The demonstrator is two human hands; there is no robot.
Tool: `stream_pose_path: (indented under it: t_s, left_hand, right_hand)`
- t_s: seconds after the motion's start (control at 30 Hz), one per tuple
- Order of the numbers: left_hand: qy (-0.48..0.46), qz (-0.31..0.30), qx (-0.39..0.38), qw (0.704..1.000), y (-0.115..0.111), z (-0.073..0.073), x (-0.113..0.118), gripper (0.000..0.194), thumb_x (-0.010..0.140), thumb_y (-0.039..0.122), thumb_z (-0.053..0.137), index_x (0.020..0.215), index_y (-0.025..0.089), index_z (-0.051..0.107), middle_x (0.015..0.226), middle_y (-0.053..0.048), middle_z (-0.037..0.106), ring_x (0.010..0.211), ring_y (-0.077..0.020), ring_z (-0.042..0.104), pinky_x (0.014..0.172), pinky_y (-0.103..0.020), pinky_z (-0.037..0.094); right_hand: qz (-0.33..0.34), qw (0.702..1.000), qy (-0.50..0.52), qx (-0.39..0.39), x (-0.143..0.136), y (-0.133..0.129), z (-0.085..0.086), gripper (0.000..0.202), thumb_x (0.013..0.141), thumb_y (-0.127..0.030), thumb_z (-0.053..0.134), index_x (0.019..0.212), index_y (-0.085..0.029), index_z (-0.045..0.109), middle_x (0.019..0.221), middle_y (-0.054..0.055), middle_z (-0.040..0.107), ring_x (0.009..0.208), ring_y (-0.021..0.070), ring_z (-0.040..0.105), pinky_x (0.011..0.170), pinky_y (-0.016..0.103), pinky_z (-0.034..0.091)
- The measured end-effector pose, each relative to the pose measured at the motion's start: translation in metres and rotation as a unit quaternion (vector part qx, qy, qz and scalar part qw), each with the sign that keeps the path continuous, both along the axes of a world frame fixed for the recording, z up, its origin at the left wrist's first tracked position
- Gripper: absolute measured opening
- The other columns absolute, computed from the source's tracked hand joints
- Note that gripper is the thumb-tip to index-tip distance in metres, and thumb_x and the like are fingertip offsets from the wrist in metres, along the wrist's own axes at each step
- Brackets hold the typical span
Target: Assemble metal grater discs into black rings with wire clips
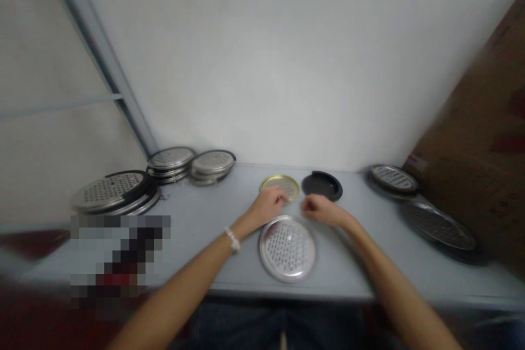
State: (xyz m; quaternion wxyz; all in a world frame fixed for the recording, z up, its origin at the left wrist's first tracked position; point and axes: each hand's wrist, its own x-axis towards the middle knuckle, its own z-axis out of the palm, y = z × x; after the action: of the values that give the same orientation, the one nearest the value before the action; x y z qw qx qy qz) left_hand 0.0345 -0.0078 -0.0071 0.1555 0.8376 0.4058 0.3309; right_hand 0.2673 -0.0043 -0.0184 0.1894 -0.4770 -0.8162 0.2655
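Observation:
A round silver grater disc (288, 249) lies flat near the table's front edge, in front of both hands. My left hand (269, 206) is just behind it, over the near edge of a gold-rimmed perforated disc (287, 186); its fingers are curled, and whatever they may hold is too small to make out. To the right, my right hand (321, 210) is closed in front of a round black dish (324, 187). Its fingertips are blurred, and nothing can be made out between them. The two hands are apart.
Stacked grater discs stand on the table (229, 235) at the left, in a large near stack (110, 191) and two farther stacks (171, 158) (213, 162). At the right are another stack (394, 179) and a dark disc (441, 224), beside brown cardboard (484, 175). A wall rises behind.

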Motion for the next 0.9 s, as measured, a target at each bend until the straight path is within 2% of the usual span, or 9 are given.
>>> stream_pose_path:
  t_s: [0.17, 0.3, 0.43, 0.57, 0.7, 0.9]
  left_hand:
    - [-0.005, -0.005, 0.003, 1.0, 0.0, -0.001, 0.0, 0.031, 0.079, 0.0, 0.052, 0.085, 0.017, 0.077, 0.092, -0.006, 0.074, 0.088, -0.0184, 0.067, 0.089, -0.034, 0.053]
    - [-0.013, -0.018, -0.005, 1.0, 0.0, -0.001, 0.002, 0.025, 0.08, 0.004, 0.057, 0.087, 0.017, 0.077, 0.093, -0.006, 0.074, 0.087, -0.0178, 0.067, 0.083, -0.031, 0.053]
    - [-0.035, -0.04, -0.014, 0.998, -0.003, 0.002, 0.004, 0.013, 0.084, 0.019, 0.066, 0.09, 0.017, 0.077, 0.09, -0.007, 0.074, 0.082, -0.0168, 0.066, 0.074, -0.027, 0.052]
    - [-0.057, -0.054, -0.027, 0.997, -0.005, 0.006, 0.004, 0.017, 0.087, 0.031, 0.068, 0.089, 0.016, 0.077, 0.087, -0.007, 0.074, 0.079, -0.0162, 0.065, 0.07, -0.025, 0.05]
    - [-0.065, -0.039, -0.031, 0.997, -0.006, 0.01, 0.004, 0.016, 0.087, 0.028, 0.067, 0.084, 0.016, 0.076, 0.084, -0.006, 0.074, 0.076, -0.0155, 0.064, 0.068, -0.024, 0.05]
    - [-0.057, -0.037, -0.021, 0.997, -0.007, 0.013, 0.004, 0.014, 0.086, 0.026, 0.066, 0.081, 0.015, 0.074, 0.081, -0.005, 0.073, 0.071, -0.0144, 0.063, 0.065, -0.024, 0.049]
  right_hand:
    - [0.017, 1.0, 0.012, -0.018, 0.0, -0.001, 0.004, 0.004, 0.072, -0.016, 0.069, 0.076, -0.015, 0.067, 0.07, 0.001, 0.066, 0.064, 0.0136, 0.056, 0.059, 0.023, 0.041]
    - [0.001, 0.998, 0.061, -0.017, -0.008, -0.004, 0.004, 0.003, 0.072, -0.017, 0.068, 0.072, -0.015, 0.066, 0.066, 0.0, 0.065, 0.063, 0.0131, 0.057, 0.059, 0.023, 0.042]
    - [-0.03, 0.979, 0.19, -0.072, -0.019, -0.009, 0.007, 0.016, 0.075, -0.029, 0.071, 0.076, -0.016, 0.064, 0.063, -0.001, 0.064, 0.055, 0.0118, 0.055, 0.054, 0.023, 0.042]
    - [-0.038, 0.956, 0.272, -0.105, -0.027, -0.015, 0.016, 0.031, 0.071, -0.043, 0.078, 0.078, -0.016, 0.063, 0.063, -0.001, 0.064, 0.051, 0.0113, 0.055, 0.051, 0.023, 0.043]
    - [-0.019, 0.95, 0.283, -0.131, -0.029, -0.019, 0.02, 0.03, 0.07, -0.041, 0.078, 0.077, -0.014, 0.066, 0.064, 0.0, 0.066, 0.051, 0.0104, 0.056, 0.052, 0.023, 0.044]
    - [-0.009, 0.945, 0.294, -0.14, -0.031, -0.02, 0.016, 0.027, 0.069, -0.037, 0.077, 0.081, -0.014, 0.068, 0.065, 0.001, 0.069, 0.051, 0.0113, 0.057, 0.05, 0.023, 0.046]
